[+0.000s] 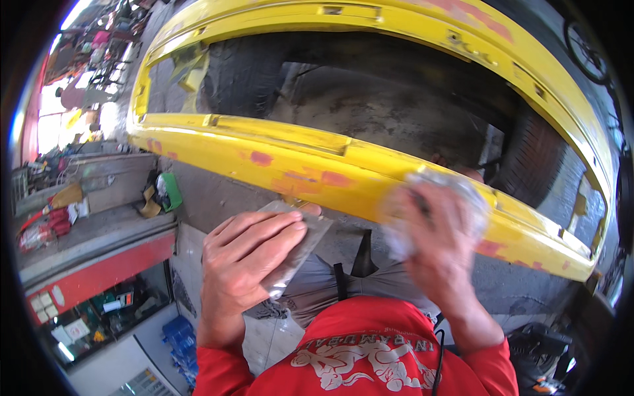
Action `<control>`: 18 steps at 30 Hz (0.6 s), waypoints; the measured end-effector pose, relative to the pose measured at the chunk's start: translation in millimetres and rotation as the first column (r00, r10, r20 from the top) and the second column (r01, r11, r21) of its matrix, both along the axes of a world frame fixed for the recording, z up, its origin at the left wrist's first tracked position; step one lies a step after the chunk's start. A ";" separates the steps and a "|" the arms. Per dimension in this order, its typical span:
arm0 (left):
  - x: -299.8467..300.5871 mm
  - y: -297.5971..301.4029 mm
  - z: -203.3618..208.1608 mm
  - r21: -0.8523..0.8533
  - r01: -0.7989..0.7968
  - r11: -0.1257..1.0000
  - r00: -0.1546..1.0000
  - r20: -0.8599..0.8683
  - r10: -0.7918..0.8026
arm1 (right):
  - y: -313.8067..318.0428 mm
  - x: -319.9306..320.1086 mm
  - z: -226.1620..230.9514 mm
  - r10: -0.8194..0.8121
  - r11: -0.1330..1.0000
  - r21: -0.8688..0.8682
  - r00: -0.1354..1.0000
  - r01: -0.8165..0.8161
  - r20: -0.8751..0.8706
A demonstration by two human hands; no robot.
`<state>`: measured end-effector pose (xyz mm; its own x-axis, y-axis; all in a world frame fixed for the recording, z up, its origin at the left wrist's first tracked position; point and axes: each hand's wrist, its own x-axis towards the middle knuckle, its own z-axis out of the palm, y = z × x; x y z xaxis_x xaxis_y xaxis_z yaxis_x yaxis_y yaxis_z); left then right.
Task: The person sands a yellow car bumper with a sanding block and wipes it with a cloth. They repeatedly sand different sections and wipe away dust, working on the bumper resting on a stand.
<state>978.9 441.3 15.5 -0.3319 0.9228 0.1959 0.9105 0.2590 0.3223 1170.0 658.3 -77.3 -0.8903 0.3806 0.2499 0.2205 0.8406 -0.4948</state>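
Observation:
A long yellow vehicle bumper point(231, 155) with pinkish-red filler patches spans the view in front of me. My right hand point(439, 241), smeared by motion, grips a whitish crumpled cloth or plastic wad point(472, 204) against the bumper's near rail, right of the middle. My left hand point(244, 261) is closed on a flat grey plate point(300, 251), its fingers lying across the top. The plate is held just short of the bumper's near edge, over my lap.
Dark tyres point(535, 155) show through the bumper's opening. At left stands a counter point(99, 234) with a red band, bearing a green container point(170, 191) and red items. Blue bottles point(178, 340) sit below it. A spoked wheel point(586, 49) is at the far right.

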 end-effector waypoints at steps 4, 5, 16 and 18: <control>11.1 -10.7 3.2 0.068 -0.026 0.997 1.000 0.016 0.025 | -42.8 -67.8 -14.4 0.086 0.994 -0.050 0.989 -0.092 -0.123; 11.3 -12.6 4.2 0.092 -0.044 0.995 0.999 0.013 0.043 | -42.7 -71.1 -15.9 0.083 0.994 -0.057 0.990 -0.090 -0.114; 51.3 57.9 -23.6 -0.003 0.241 0.971 0.950 -0.206 -0.236 | 54.4 98.5 -0.1 -0.199 0.977 0.119 0.961 0.178 0.193; 63.2 76.4 -33.1 -0.027 0.271 0.962 0.936 -0.227 -0.269 | 69.5 133.8 -7.2 -0.302 0.951 0.122 0.936 0.283 0.181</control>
